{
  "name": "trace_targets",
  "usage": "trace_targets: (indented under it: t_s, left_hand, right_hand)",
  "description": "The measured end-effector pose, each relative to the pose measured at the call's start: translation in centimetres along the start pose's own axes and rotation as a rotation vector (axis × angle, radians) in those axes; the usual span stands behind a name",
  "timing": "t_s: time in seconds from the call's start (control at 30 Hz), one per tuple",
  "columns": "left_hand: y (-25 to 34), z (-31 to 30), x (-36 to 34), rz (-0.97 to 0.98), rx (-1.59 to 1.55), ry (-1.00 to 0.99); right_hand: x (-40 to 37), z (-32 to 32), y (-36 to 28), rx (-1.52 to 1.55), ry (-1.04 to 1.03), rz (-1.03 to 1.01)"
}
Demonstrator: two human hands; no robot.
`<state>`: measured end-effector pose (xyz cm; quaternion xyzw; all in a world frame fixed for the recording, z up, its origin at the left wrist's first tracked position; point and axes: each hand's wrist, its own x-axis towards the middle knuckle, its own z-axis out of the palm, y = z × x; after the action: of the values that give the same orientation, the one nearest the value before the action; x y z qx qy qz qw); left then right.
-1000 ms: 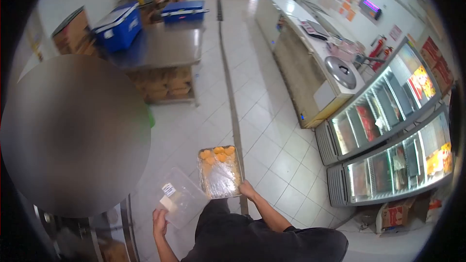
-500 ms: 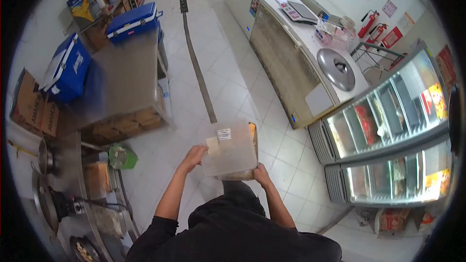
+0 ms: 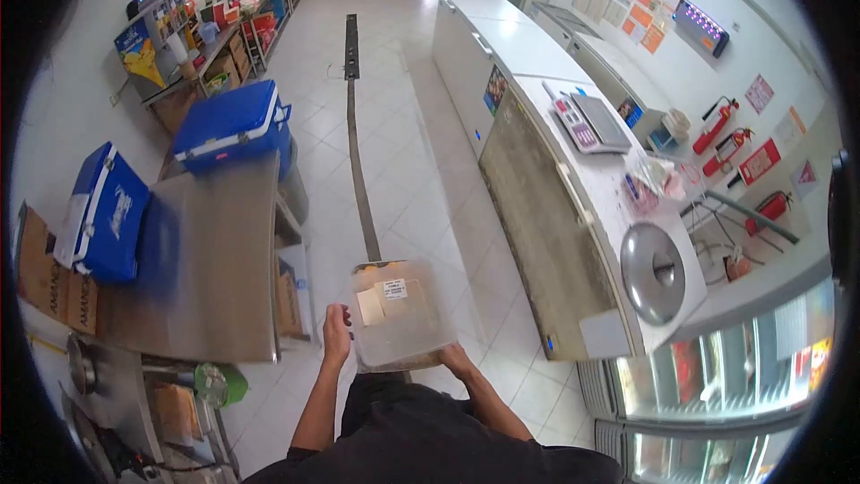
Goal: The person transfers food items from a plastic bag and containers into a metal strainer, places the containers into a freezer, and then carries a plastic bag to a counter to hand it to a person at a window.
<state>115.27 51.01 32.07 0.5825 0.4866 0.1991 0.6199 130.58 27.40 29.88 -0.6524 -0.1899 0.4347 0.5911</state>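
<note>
I hold a clear plastic lid (image 3: 400, 313) with a white label over a metal tray of orange food pieces, of which only a dark edge shows below the lid. My left hand (image 3: 337, 333) grips the lid's left side. My right hand (image 3: 455, 359) holds the tray at its near right corner. Both are at waist height over the white tiled floor (image 3: 408, 188).
A steel table (image 3: 215, 260) stands to my left with two blue coolers (image 3: 235, 125) and cardboard boxes (image 3: 40, 273) about it. A long chest freezer counter (image 3: 573, 215) with a scale and a round metal lid (image 3: 654, 271) runs on the right. Glass display freezers (image 3: 726, 376) are at lower right.
The lid went from my left side onto the tray, covering the orange pieces. My view turned from the display freezers toward the aisle, and a blurred shape at left is gone.
</note>
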Motion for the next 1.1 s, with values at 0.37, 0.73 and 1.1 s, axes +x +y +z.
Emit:
trace_targets:
  t_s: [0.37,0.73,1.1]
  left_hand:
    - [15.6,10.1,32.7,-0.231,-0.508,-0.804]
    - [27.4,25.0,64.3,-0.281,-0.522,-0.842]
    - [41.7,35.5,91.6,-0.108,-0.654,-0.694]
  right_hand:
    - [34.9,-10.6,-16.4,-0.084,-0.089,-0.026]
    - [69.3,-27.3,-26.6,0.050,-0.419,0.281]
    - [115.4,-47.9,-35.6,-0.356,0.193,0.035]
